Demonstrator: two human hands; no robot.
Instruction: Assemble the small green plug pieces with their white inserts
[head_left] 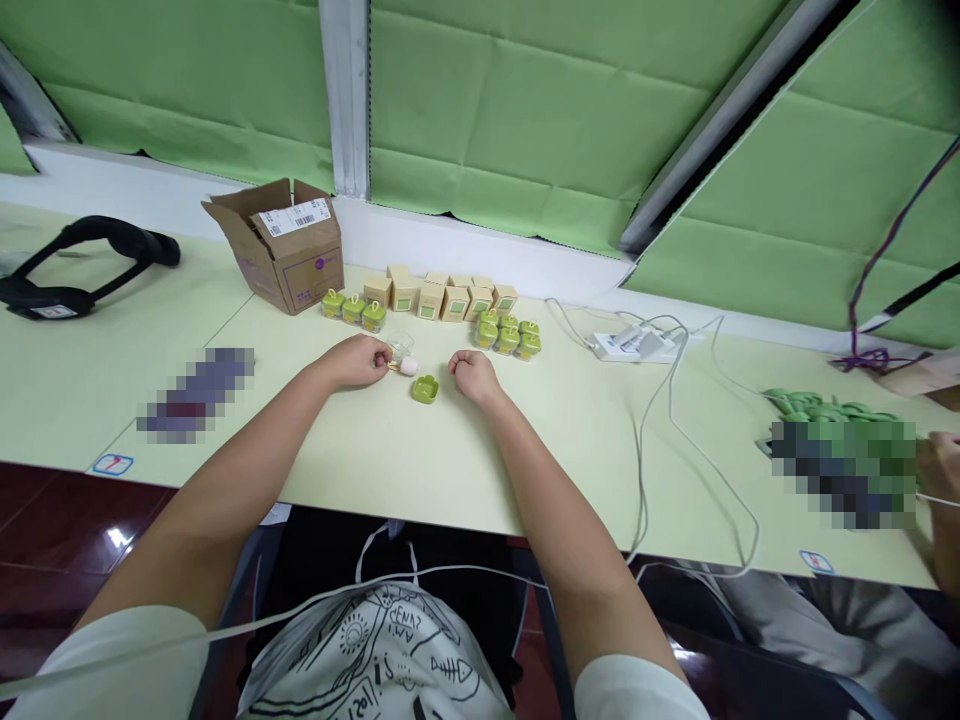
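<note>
My left hand point(356, 361) is closed in a pinch, with a thin yellow piece point(391, 366) at its fingertips. A small pale pink-white cylinder point(409, 367) lies right beside that piece; whether the two are joined I cannot tell. Just behind them is a small clear container point(401, 344). Between my hands sits a green scalloped cap point(425, 389), its hollow side facing up. My right hand point(474, 376) rests to the right of the cap, fingers curled into the palm. What it holds, if anything, is hidden.
Small clear jars with green lids stand in two groups, left point(353, 310) and right point(508, 335). Several little cardboard boxes point(442, 298) line the back, beside an open carton point(289, 255). A power strip point(637, 345) trails white cables. Another person's hand point(941, 465) is at far right.
</note>
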